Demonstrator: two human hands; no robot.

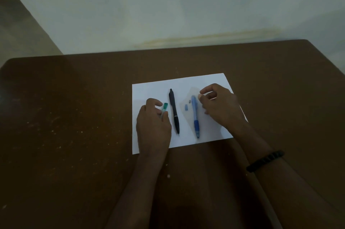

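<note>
A: Where's the green-capped tube (164, 108)?
B: On the paper (149, 90), at 9 o'clock from the black pen (174, 112); the left grip (153, 126) clasps it.
A: And the right grip (218, 107)?
B: Fingers curled, at 3 o'clock from the blue pen (195, 116); whether it pinches anything, I cannot tell.

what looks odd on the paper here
Two small loose bits, a blue piece and a grey piece, lie beside the blue pen, which may be partly dismantled. The left hand grips a green-capped pen.
</note>
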